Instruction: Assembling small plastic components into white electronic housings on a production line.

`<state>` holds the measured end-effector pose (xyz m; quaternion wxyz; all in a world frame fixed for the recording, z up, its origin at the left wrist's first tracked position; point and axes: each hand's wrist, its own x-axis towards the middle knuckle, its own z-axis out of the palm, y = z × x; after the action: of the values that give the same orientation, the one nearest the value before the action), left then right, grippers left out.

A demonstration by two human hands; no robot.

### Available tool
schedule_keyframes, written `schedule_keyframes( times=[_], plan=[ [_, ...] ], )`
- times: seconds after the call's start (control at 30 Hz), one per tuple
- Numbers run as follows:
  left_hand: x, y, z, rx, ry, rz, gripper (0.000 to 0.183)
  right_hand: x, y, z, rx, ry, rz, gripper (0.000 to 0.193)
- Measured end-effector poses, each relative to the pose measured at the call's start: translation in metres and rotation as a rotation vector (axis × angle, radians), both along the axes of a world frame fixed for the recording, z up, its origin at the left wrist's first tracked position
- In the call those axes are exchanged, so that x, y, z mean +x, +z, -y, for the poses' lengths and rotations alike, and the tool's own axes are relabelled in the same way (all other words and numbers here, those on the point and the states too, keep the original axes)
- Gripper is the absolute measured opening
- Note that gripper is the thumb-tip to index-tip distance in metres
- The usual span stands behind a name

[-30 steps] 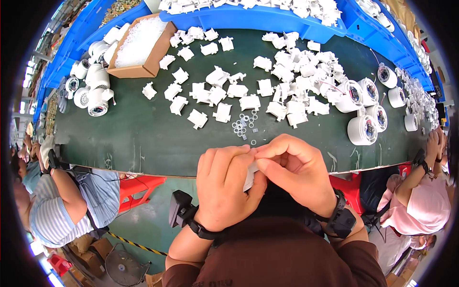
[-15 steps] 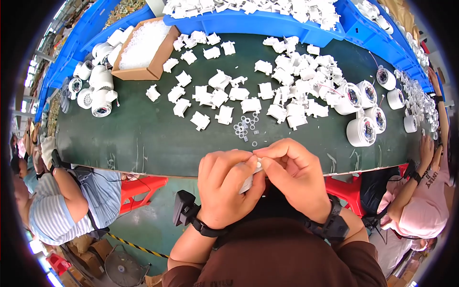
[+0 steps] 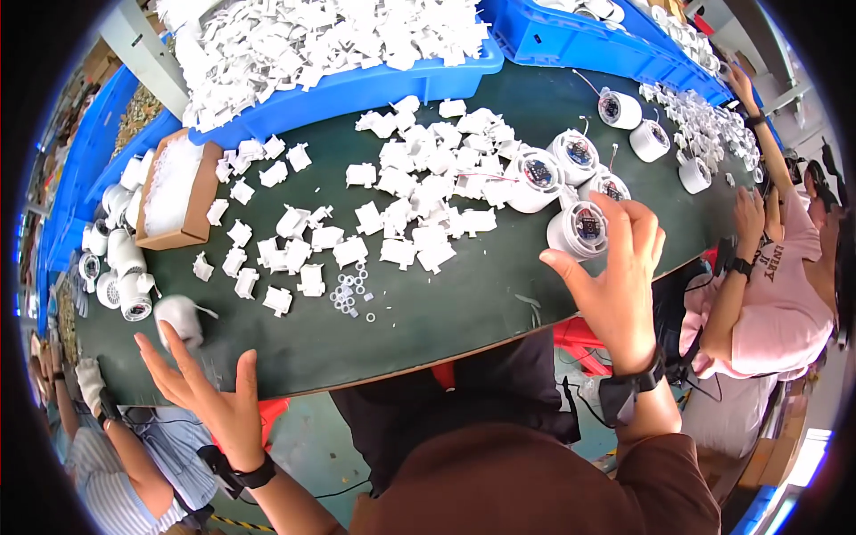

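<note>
head view: left of the white bracket pile (image 3: 419, 152), the left hand (image 3: 218, 401) is hovering, fingers released, beside a blurred housing (image 3: 180, 323); right of the pile, the right hand (image 3: 622, 290) is splaying fingers near a round housing (image 3: 575, 234), probably suiting its width, contact unclear.

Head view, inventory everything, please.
Table: one, green, centre
Bins: several, blue, far edge
Brackets: many, white, table and bins
Rings: several, pale, near edge
Round housings: seven, white, right
Blurred housing: one, white, front left
Housing pile: several, white, left
Small parts: many, pale, far right
Cardboard box: one, brown, left
Stools: some, red, below
Co-workers: two clearest, striped and pink, sides
Left hand: one, black strap, left
Right hand: one, black strap, right
</note>
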<state>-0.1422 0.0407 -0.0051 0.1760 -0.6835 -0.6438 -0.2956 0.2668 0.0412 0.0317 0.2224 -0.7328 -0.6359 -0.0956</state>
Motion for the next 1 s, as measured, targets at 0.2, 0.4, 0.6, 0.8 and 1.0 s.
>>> schedule_keyframes(
  times=[0.2, 0.4, 0.6, 0.8, 1.0],
  plan=[
    [0.075, -0.001, 0.014, -0.111, -0.247, 0.261, 0.05, 0.012, -0.01, 0.006, 0.011, 0.061, -0.305, 0.063],
    [0.118, 0.003, 0.03, -0.465, -0.648, 0.633, 0.035, -0.014, -0.04, 0.028, 0.082, 0.313, -0.85, 0.074],
    [0.155, 0.002, 0.024, -0.506, -0.797, 0.864, 0.07, -0.08, -0.051, 0.031, 0.041, 0.642, -0.793, 0.07],
    [0.156, -0.005, 0.028, -0.359, -0.595, 0.778, 0.049, -0.089, -0.038, 0.029, -0.245, 0.874, -1.078, 0.059],
    [0.15, 0.001, 0.023, -0.344, -0.562, 0.663, 0.041, -0.09, 0.002, 0.001, -0.211, 0.839, -0.999, 0.037]
  ],
)
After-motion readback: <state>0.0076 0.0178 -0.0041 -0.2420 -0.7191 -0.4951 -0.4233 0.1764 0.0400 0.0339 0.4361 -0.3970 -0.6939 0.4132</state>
